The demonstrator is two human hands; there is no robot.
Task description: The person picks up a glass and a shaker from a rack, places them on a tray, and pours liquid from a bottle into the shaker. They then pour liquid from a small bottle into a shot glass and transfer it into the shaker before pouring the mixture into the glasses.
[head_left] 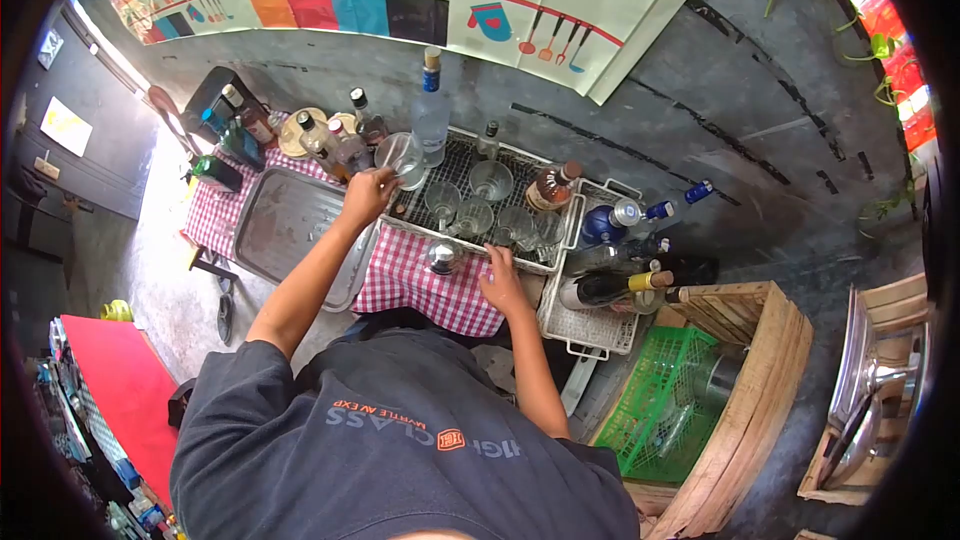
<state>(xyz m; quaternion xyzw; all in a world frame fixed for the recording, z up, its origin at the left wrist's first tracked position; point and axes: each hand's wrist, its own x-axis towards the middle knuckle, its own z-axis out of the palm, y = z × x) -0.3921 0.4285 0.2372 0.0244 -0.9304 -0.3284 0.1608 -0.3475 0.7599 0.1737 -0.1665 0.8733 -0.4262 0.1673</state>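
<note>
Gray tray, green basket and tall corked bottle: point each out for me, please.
Gray tray (pixel 288 228): head view, bare part of its floor.
Green basket (pixel 672 350): head view, its mesh.
Tall corked bottle (pixel 431 122): head view, clear body below the neck.

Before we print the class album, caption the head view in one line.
Left hand on a clear glass, right hand beside a rack of glassware.
</note>
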